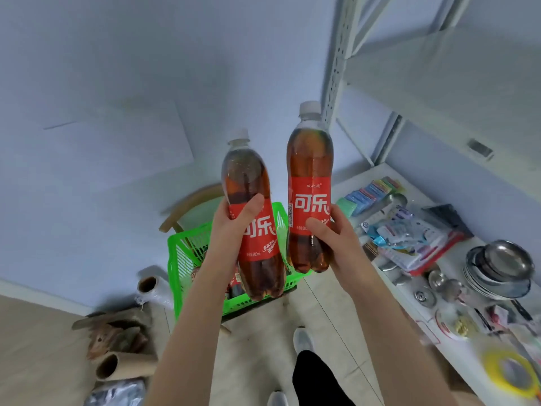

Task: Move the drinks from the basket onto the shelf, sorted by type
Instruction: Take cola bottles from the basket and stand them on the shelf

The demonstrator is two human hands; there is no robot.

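I hold two cola bottles with red labels and white caps up in front of me. My left hand grips the left bottle round its label. My right hand grips the right bottle near its lower half; this one is higher and upright. Below and behind them stands the green plastic basket on a wooden chair; more red-labelled drinks show inside it, mostly hidden by my left arm. The white metal shelf rises at the right.
The lower shelf board at the right carries sponges, packets, steel bowls, small metal parts and a yellow tape roll. Cardboard tubes, a film roll and scraps lie on the floor at the left. My shoes show below.
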